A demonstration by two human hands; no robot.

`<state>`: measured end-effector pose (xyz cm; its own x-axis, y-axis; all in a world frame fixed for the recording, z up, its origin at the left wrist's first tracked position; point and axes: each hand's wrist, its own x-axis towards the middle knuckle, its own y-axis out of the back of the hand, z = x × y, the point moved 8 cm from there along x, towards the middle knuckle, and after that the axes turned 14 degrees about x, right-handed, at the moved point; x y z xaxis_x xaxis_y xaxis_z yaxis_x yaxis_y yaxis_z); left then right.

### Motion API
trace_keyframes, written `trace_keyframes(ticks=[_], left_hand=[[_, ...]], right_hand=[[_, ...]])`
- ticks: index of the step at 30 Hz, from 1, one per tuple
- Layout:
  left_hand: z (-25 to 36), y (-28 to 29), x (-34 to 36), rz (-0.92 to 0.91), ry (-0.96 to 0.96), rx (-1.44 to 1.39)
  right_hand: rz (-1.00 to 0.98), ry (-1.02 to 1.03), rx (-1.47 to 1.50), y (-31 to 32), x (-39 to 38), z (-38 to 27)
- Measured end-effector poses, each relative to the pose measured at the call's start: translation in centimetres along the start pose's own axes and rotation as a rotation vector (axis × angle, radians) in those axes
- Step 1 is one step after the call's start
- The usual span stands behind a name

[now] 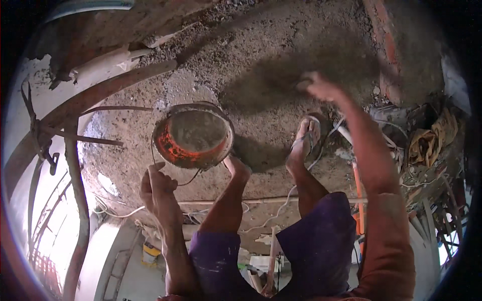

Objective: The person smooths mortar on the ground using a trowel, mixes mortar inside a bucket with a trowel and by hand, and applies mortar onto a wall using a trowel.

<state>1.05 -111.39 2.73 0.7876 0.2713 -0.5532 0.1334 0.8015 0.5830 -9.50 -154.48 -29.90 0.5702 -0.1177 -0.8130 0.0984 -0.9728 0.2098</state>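
Note:
A round bucket, red-orange inside and crusted with grey, tilts at the middle left. Wet-looking grey material fills part of it. My left hand is closed on its thin wire handle, below the rim. At the upper right, my right hand is stretched out over a dark patch on the rough ground. Motion smears its fingers, so whether they hold anything cannot be made out.
My feet in sandals stand right of and behind the bucket. A white cable winds across the ground. Bent wooden poles crowd the left side. Rubble and a crumpled brown sack lie at the right.

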Motion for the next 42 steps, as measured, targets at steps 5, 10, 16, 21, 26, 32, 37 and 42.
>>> trace_keyframes(ticks=[5, 10, 16, 21, 26, 32, 37, 42], left_hand=[[2.1, -2.1, 0.1, -0.124, -0.058, -0.028], [4.4, -2.2, 1.3, -0.15, -0.11, -0.083], [7.1, -5.1, 1.8, -0.211, -0.182, -0.092], [9.6, -6.8, 1.6, -0.318, -0.265, -0.219], [10.3, -9.0, 2.6, -0.5, -0.433, -0.222], [9.0, -11.4, 4.3, -0.557, -0.435, -0.119], [8.7, -11.5, 4.6, -0.542, -0.489, 0.126], [9.1, -10.5, 6.6, -0.495, -0.564, 0.361]], right_hand=[[0.227, -0.077, 0.487, 16.5, -0.5, 2.5], [-0.063, -0.067, -0.041, 8.4, -2.3, -1.7], [-0.582, -0.131, -0.412, 5.0, -0.7, 3.1], [0.068, 0.019, -0.395, 22.5, 0.7, 1.7], [0.09, 0.253, -0.2, 22.7, -2.5, -6.3], [0.177, 0.162, -0.236, 18.9, -3.0, -8.8], [0.55, 0.302, 0.996, 7.2, -2.0, -2.1], [0.602, 0.363, 1.563, 2.3, -2.0, 1.1]])
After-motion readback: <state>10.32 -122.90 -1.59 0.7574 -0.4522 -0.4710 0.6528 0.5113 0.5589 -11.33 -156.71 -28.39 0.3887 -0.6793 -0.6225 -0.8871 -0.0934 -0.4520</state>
